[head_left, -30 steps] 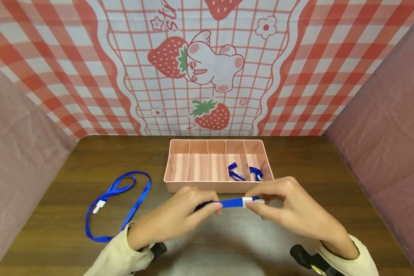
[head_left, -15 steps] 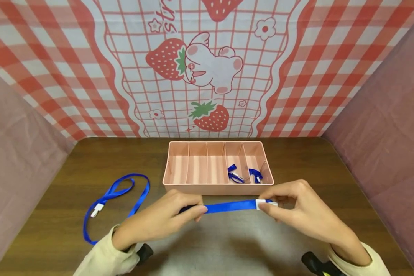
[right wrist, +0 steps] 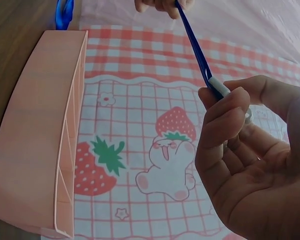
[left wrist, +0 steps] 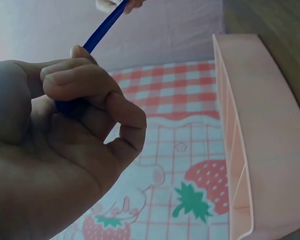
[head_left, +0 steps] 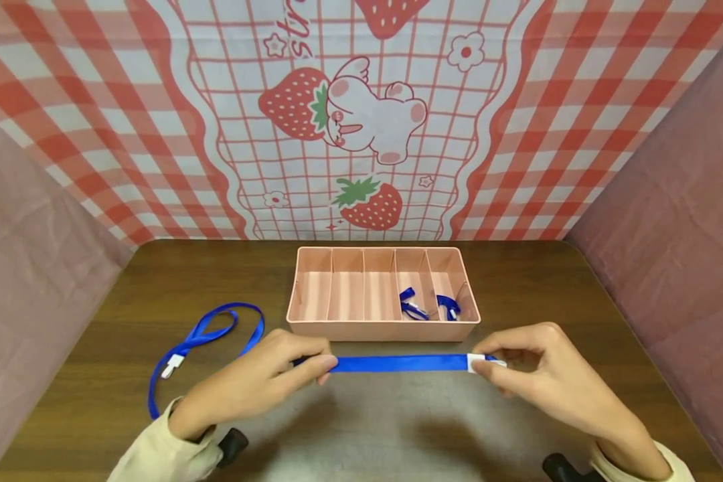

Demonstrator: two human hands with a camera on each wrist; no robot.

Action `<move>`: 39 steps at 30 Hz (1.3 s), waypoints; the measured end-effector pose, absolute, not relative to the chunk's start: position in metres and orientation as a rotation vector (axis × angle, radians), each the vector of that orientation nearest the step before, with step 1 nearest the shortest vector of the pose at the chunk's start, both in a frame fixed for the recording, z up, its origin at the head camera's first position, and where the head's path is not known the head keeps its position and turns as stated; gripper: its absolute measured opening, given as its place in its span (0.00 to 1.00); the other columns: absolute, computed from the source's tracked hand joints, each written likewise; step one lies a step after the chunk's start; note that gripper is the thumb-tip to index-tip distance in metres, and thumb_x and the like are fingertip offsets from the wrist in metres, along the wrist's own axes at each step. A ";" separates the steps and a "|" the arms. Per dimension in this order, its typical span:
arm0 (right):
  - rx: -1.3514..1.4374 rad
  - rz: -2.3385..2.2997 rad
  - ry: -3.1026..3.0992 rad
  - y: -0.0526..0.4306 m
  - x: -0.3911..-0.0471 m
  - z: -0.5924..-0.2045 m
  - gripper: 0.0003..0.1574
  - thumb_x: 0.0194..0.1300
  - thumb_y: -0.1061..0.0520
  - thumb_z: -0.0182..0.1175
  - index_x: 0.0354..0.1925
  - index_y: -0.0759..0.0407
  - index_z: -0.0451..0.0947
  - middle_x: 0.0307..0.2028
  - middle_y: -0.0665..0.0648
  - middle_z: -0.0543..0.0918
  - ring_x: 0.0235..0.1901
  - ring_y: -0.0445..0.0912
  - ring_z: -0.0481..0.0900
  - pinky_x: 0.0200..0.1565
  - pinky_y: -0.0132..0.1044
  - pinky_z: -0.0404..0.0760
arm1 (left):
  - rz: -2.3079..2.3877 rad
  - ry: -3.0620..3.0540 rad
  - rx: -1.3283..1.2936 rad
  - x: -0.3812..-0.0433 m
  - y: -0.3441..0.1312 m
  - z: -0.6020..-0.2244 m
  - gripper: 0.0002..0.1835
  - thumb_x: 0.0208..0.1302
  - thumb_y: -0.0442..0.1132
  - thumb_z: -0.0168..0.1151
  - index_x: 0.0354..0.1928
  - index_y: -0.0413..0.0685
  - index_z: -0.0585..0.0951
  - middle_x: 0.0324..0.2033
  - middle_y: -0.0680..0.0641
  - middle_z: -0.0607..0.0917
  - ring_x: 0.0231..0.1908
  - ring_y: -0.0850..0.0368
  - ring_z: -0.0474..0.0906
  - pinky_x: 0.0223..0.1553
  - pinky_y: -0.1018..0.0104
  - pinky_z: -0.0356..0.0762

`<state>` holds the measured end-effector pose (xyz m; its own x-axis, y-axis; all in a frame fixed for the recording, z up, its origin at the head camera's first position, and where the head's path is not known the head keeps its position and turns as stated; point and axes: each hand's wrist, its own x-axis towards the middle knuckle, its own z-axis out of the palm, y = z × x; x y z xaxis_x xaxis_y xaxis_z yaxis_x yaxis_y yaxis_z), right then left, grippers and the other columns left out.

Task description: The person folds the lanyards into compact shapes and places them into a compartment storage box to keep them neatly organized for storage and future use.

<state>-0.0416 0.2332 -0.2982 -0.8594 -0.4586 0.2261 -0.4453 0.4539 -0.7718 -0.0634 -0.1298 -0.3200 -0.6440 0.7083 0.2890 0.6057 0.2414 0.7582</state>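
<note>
A blue lanyard (head_left: 400, 363) is stretched straight between my two hands, just in front of the pink box. My left hand (head_left: 259, 371) pinches one end of the strap between thumb and fingers. At the other end, my right hand (head_left: 557, 378) pinches the white plastic clip (head_left: 475, 363). In the right wrist view the strap (right wrist: 192, 42) runs as a doubled band from the clip toward the left hand. The left wrist view shows the curled left fingers (left wrist: 85, 82), with some blue strap inside the palm.
A pink box (head_left: 382, 331) with several compartments stands behind the hands; folded blue lanyards (head_left: 413, 304) lie in its two right compartments. Another blue lanyard (head_left: 183, 348) lies loosely looped on the wooden table (head_left: 536, 288) at left. A patterned cloth (head_left: 361, 134) hangs behind.
My hands have moved apart, the left hand leftward and the right hand rightward. A longer stretch of strap now shows between them. The box has stayed in place.
</note>
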 end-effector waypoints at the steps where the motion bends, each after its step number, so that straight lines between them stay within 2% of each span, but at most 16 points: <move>1: -0.825 -1.411 2.658 0.234 -0.042 -0.299 0.12 0.64 0.65 0.66 0.35 0.45 0.85 0.21 0.45 0.80 0.18 0.39 0.77 0.19 0.33 0.74 | 1.368 2.386 1.275 -0.064 -0.132 -0.320 0.16 0.78 0.39 0.50 0.27 0.59 0.74 0.18 0.62 0.66 0.19 0.74 0.61 0.22 0.75 0.64; 6: -0.780 -1.397 2.648 0.238 -0.043 -0.299 0.10 0.65 0.63 0.66 0.35 0.46 0.85 0.19 0.46 0.79 0.18 0.40 0.76 0.18 0.34 0.74 | 1.340 2.326 1.326 -0.066 -0.146 -0.318 0.13 0.77 0.36 0.51 0.32 0.58 0.78 0.16 0.62 0.70 0.18 0.75 0.64 0.19 0.76 0.66; 9: -0.752 -1.390 2.645 0.239 -0.046 -0.300 0.10 0.65 0.63 0.66 0.35 0.47 0.85 0.18 0.46 0.78 0.17 0.40 0.75 0.17 0.35 0.73 | 1.363 2.217 1.342 -0.068 -0.152 -0.317 0.10 0.77 0.34 0.51 0.43 0.55 0.82 0.18 0.60 0.76 0.18 0.74 0.70 0.19 0.76 0.68; 11: -0.735 -1.391 2.631 0.240 -0.048 -0.301 0.09 0.65 0.63 0.66 0.35 0.47 0.85 0.17 0.46 0.77 0.16 0.40 0.74 0.17 0.35 0.73 | 1.418 2.108 1.343 -0.068 -0.153 -0.315 0.11 0.76 0.32 0.50 0.51 0.53 0.80 0.20 0.58 0.80 0.20 0.71 0.74 0.21 0.75 0.69; 14: -0.725 -1.404 2.590 0.241 -0.051 -0.303 0.08 0.65 0.62 0.66 0.35 0.48 0.85 0.16 0.47 0.76 0.16 0.40 0.74 0.17 0.35 0.73 | 1.542 1.883 1.355 -0.067 -0.152 -0.311 0.15 0.74 0.25 0.49 0.55 0.46 0.78 0.27 0.51 0.87 0.29 0.61 0.84 0.30 0.68 0.79; 18: -0.748 -1.433 2.518 0.240 -0.054 -0.307 0.09 0.65 0.64 0.65 0.35 0.50 0.85 0.17 0.48 0.77 0.16 0.39 0.73 0.16 0.35 0.72 | 1.598 1.646 1.450 -0.064 -0.149 -0.306 0.11 0.71 0.20 0.49 0.47 0.39 0.77 0.38 0.42 0.89 0.44 0.52 0.87 0.46 0.55 0.83; 22: -0.788 -1.433 2.451 0.238 -0.055 -0.310 0.10 0.65 0.66 0.64 0.35 0.50 0.86 0.18 0.47 0.76 0.16 0.37 0.71 0.14 0.34 0.69 | 1.534 1.559 1.604 -0.060 -0.147 -0.300 0.06 0.72 0.26 0.54 0.47 0.34 0.73 0.43 0.39 0.88 0.49 0.51 0.85 0.51 0.56 0.81; 25: -0.795 -1.408 2.403 0.236 -0.057 -0.312 0.10 0.65 0.65 0.65 0.34 0.49 0.86 0.18 0.46 0.76 0.15 0.36 0.72 0.13 0.34 0.69 | 1.503 1.540 1.697 -0.058 -0.144 -0.297 0.07 0.72 0.27 0.52 0.48 0.31 0.72 0.43 0.38 0.88 0.49 0.52 0.84 0.50 0.58 0.80; 29: -0.822 -1.390 2.345 0.235 -0.060 -0.315 0.09 0.65 0.65 0.65 0.34 0.50 0.85 0.17 0.47 0.78 0.14 0.38 0.74 0.14 0.34 0.71 | 1.531 1.545 1.700 -0.055 -0.141 -0.297 0.06 0.72 0.22 0.49 0.46 0.31 0.74 0.39 0.37 0.88 0.45 0.52 0.86 0.46 0.59 0.83; 32: -0.855 -1.386 2.305 0.236 -0.063 -0.318 0.09 0.65 0.66 0.64 0.34 0.52 0.85 0.16 0.50 0.78 0.14 0.37 0.74 0.14 0.34 0.72 | 1.558 1.559 1.690 -0.056 -0.139 -0.300 0.07 0.68 0.21 0.54 0.44 0.32 0.78 0.32 0.41 0.89 0.39 0.56 0.87 0.41 0.61 0.84; 35: -0.881 -1.384 2.266 0.237 -0.065 -0.321 0.10 0.64 0.67 0.63 0.35 0.53 0.85 0.16 0.51 0.79 0.14 0.38 0.74 0.14 0.34 0.73 | 1.560 1.585 1.745 -0.058 -0.137 -0.303 0.06 0.64 0.24 0.62 0.41 0.34 0.84 0.30 0.45 0.86 0.36 0.60 0.83 0.39 0.65 0.82; 39: -0.897 -1.372 2.224 0.236 -0.069 -0.325 0.10 0.64 0.67 0.63 0.35 0.52 0.85 0.14 0.51 0.77 0.13 0.39 0.73 0.14 0.34 0.73 | 1.501 1.566 1.847 -0.056 -0.131 -0.305 0.04 0.63 0.29 0.66 0.38 0.35 0.87 0.41 0.41 0.85 0.47 0.54 0.79 0.49 0.60 0.79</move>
<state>-0.0687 0.2362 -0.3250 -0.7258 -0.6878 0.0132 -0.3203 0.3209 -0.8913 -0.0564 -0.1312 -0.3049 -0.1348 0.8496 0.5099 0.5458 -0.3658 0.7539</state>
